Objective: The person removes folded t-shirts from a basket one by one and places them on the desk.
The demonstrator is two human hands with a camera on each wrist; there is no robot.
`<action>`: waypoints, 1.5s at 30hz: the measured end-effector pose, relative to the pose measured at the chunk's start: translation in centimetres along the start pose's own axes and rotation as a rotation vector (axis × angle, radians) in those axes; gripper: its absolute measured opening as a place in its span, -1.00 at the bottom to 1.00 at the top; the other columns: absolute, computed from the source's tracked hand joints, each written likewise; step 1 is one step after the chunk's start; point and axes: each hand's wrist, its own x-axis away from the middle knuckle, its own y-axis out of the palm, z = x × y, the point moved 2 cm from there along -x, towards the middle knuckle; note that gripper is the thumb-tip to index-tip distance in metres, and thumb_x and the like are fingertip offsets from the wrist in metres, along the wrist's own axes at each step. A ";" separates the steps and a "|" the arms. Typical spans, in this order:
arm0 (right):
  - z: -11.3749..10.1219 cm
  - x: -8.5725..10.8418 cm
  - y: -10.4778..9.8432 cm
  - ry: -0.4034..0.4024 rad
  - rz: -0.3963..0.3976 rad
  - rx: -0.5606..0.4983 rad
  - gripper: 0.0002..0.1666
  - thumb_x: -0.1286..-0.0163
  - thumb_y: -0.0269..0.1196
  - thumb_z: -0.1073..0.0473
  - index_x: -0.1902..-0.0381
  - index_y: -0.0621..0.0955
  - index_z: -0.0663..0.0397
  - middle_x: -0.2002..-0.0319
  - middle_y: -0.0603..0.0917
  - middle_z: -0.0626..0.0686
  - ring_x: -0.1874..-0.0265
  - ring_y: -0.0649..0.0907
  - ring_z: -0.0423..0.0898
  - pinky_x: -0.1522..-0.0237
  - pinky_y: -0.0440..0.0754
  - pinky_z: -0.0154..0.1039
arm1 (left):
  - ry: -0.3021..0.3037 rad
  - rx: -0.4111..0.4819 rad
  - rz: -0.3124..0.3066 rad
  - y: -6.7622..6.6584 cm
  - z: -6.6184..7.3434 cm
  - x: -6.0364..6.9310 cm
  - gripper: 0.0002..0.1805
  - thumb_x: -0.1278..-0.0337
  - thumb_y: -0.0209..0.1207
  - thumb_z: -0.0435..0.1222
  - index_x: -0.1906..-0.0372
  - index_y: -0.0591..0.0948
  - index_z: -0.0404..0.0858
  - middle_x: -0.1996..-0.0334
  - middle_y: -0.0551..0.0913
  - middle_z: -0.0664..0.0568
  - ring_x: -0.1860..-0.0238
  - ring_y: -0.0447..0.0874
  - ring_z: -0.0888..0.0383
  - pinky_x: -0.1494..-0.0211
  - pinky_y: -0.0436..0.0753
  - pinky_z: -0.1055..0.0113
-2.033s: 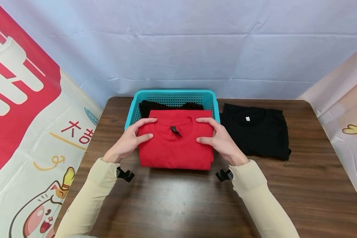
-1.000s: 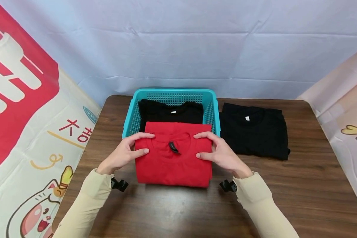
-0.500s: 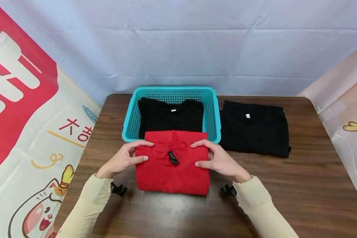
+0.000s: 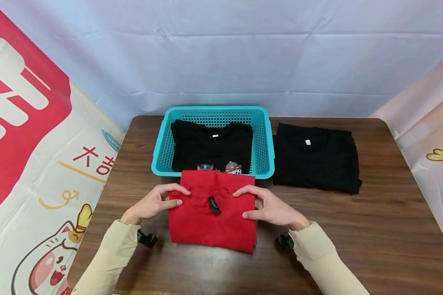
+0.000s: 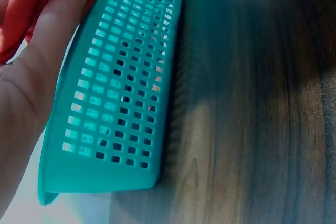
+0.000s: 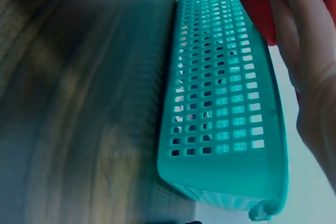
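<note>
In the head view a folded red T-shirt [image 4: 212, 229], its dark neck label showing, is held up in front of the basket. My left hand [image 4: 152, 204] grips its left side, thumb on top, and my right hand [image 4: 271, 208] grips the right side likewise. The shirt's upper edge overlaps the front rim of a turquoise plastic basket [image 4: 215, 109]. Inside the basket lies a folded black T-shirt [image 4: 214, 150] with a white label and cartoon prints, partly covered by the red one. Both wrist views show red cloth in the hands above the basket's perforated wall [image 5: 126, 87].
Right of the basket, a second folded black T-shirt [image 4: 317, 166] lies close against it on the brown wooden table [image 4: 384, 229]. A pale cloth backdrop [image 4: 221, 61] hangs behind the table, with printed sheets at both sides.
Both hands have drawn the red T-shirt from over the basket toward the front. More of the black T-shirt in the basket, including its cartoon prints, now shows.
</note>
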 end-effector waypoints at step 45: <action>4.6 -1.0 -0.5 0.215 0.161 0.314 -0.50 -0.21 0.30 0.35 -0.13 0.50 0.08 -0.04 0.49 0.16 0.05 0.48 0.04 0.19 0.59 -0.18 | -0.279 -0.150 0.002 -0.3 -4.6 -1.3 -0.49 -0.34 -0.04 -0.47 -0.34 0.44 -0.09 0.08 0.62 -0.12 0.33 0.61 0.14 0.29 0.63 0.37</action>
